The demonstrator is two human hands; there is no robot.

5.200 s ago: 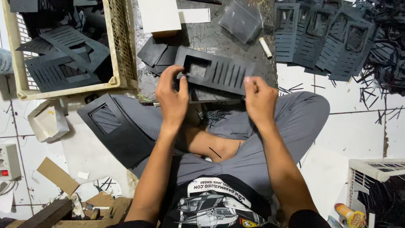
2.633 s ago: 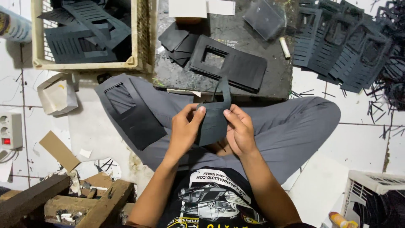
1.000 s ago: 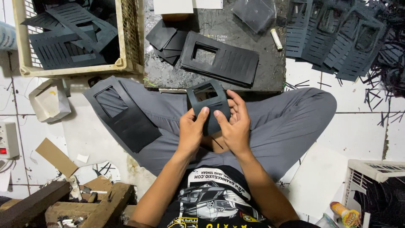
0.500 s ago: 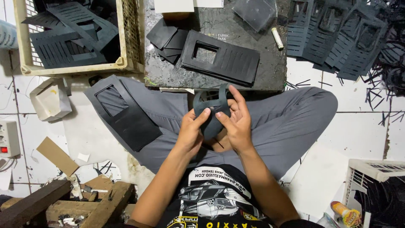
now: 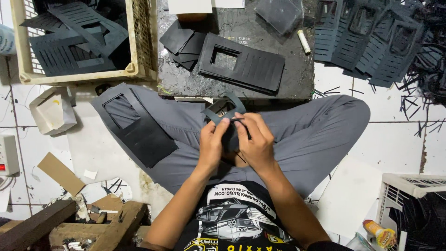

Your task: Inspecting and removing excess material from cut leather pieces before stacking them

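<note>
Both my hands hold a dark slotted sheet piece (image 5: 224,109) with a rectangular window, bent over my lap. My left hand (image 5: 213,143) pinches its left side; my right hand (image 5: 254,138) grips its right side and a thin strip of it. Ahead, on the dark work slab (image 5: 297,65), lies a stack of flat black slotted sheets (image 5: 241,62) with a rectangular cut-out. Another black sheet with a window (image 5: 134,126) rests across my left knee.
A cream plastic crate (image 5: 83,44) of black cut sheets stands at far left. More slotted sheets (image 5: 367,35) lie at far right beside black offcuts. A small white cylinder (image 5: 304,41) lies on the slab. Wood blocks (image 5: 69,225) sit near left, a white crate (image 5: 413,204) near right.
Earlier my hands rested on the flat sheet on the slab. They then brought a piece into my lap, and over the last second have bent and worked it closer to my body.
</note>
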